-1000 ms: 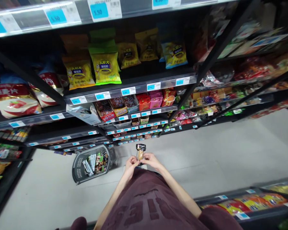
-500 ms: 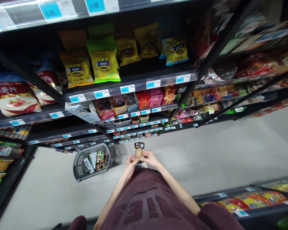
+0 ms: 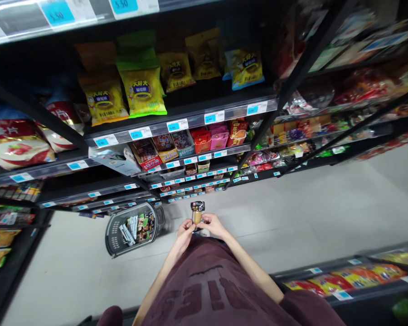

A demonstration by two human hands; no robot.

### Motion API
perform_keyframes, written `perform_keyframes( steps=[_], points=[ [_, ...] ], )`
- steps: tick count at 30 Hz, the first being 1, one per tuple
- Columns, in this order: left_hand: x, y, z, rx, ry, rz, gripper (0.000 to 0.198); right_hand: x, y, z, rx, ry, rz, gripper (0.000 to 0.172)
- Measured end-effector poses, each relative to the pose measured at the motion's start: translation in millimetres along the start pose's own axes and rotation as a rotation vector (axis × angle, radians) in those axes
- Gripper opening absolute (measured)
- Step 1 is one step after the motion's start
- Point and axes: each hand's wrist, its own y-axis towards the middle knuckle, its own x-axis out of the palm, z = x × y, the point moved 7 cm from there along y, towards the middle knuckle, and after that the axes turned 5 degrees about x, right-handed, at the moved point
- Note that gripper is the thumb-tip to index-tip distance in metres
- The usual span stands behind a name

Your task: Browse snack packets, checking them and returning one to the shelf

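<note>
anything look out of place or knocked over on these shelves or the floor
One thing: a pale box at the left end of the second shelf sits tilted and juts past the shelf edge, unlike the upright packs beside it. The basket stands on the floor, goods inside, nothing spilled. Both hands hold a small packet.

The person wears a dark maroon short-sleeved T-shirt (image 3: pixel 207 290) that fills the lower middle of the frame. Large printed characters in a darker shade of the same colour run across its chest, too foreshortened to read. Both forearms are bare below the sleeves. A maroon rounded shape shows at the bottom edge, lower left.
</note>
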Motion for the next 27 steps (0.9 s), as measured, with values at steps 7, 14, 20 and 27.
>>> perform_keyframes(
  steps=[7,14,20,27],
  points=[
    [-2.7,0,-7,-0.037,-0.104,-0.031,0.043,-1,1,0,0.005,0.016,0.016,0.038],
    [3.6,-5,-8,-0.124,-0.241,-0.063,0.042,2,1,-3,0.008,0.049,0.01,0.036],
    [-2.6,-4,-13,-0.15,-0.283,-0.032,0.044,-2,0,-4,0.023,0.066,0.049,0.039],
    [-3.5,0,-20,-0.177,-0.268,-0.023,0.036,-8,-1,-6,0.003,0.048,0.087,0.036]
  ],
)
